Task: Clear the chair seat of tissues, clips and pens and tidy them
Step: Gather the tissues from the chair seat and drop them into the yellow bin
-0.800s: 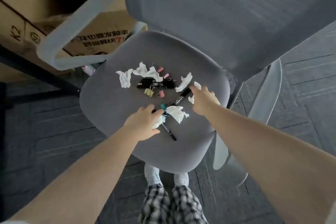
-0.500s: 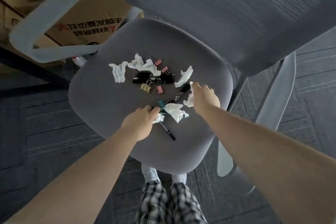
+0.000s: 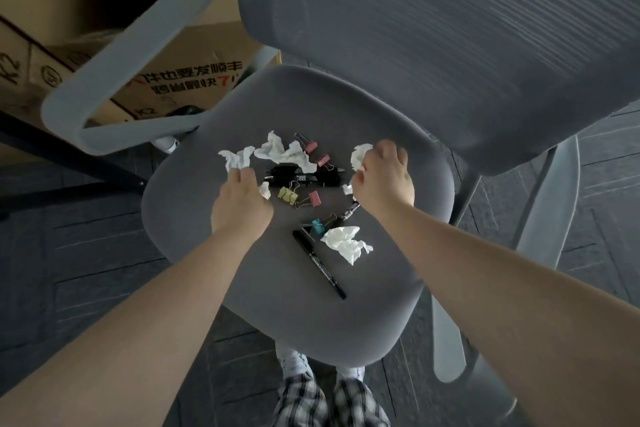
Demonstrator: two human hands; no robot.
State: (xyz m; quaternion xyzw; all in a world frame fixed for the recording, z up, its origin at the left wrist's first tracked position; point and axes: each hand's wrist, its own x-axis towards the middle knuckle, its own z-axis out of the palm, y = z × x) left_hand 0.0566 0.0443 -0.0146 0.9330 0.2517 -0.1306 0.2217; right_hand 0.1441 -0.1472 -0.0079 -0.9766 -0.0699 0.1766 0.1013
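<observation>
Chair seat (image 3: 242, 288): grey padded seat, carrying all the litter around its centre; nothing appears cleared yet beyond what the hands are holding.
Step in hand: tissue gathering is under way, judging by both hands working on white scraps while clips and pens are lying untouched.
Right hand (image 3: 384, 180): sitting at 2 o'clock of the seat; its grip is curling closed around a crumpled tissue (image 3: 360, 154), with a small white scrap showing at the thumb side.
Left hand (image 3: 240, 204): sitting at 9 o'clock of the cluster; its grip is clenching loosely, a white scrap (image 3: 265, 190) peeking out, fingertips reaching onto the far-left tissue (image 3: 235, 158).
Loose tissues: one (image 3: 282, 151) lying at 12 o'clock over the pens; another (image 3: 346, 243) lying at 5 o'clock.
Pens: a dark bundle (image 3: 304, 177) lying at centre; a single black marker (image 3: 318, 265) lying at 6 o'clock.
Clips: pink pair (image 3: 317, 152) at 12 o'clock; yellow (image 3: 288, 195) and pink (image 3: 313, 198) at centre; teal (image 3: 318, 225) just beside the marker.
Next move: likely calling for pinching up the remaining tissues without dragging clips along, since one tissue is overlapping the pens.
</observation>
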